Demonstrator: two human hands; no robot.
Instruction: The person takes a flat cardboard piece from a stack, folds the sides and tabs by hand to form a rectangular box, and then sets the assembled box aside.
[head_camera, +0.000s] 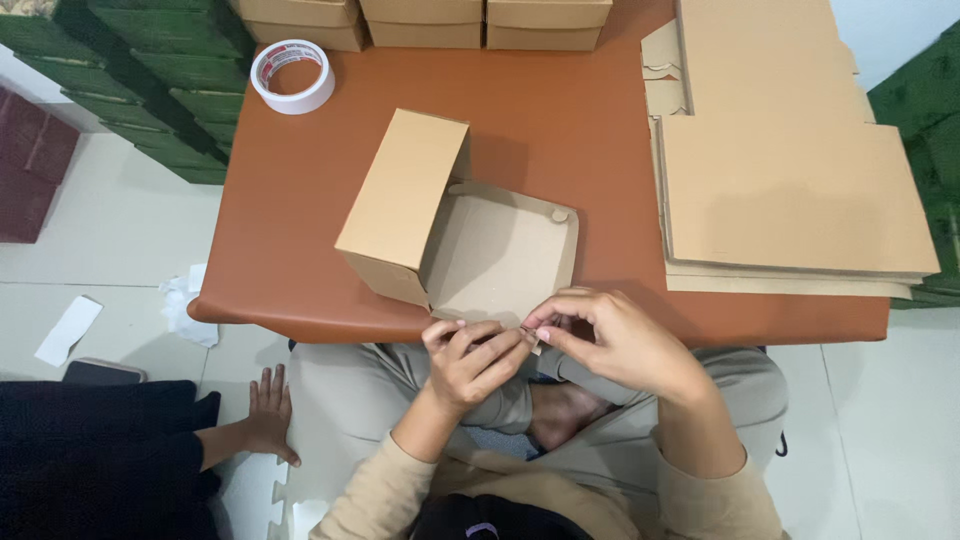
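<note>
Left hand & right hand are pinching fingers together on box front flap; light, stiff cardboard, prob best gripped at edges

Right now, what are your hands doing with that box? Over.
Both hands, left hand and right hand, pinching the open cardboard box at its front edge. Tape roll far off. Nothing in the way.

Bench: carries everything, in front of the seated person.
Open box: bench middle, near the front edge, lid raised on its left.
Tape roll: back left of the box.
Flat cardboard stack: right of the box.
Closed boxes: along the back edge.
Hands: left hand and right hand meet at the box's front wall.
</note>
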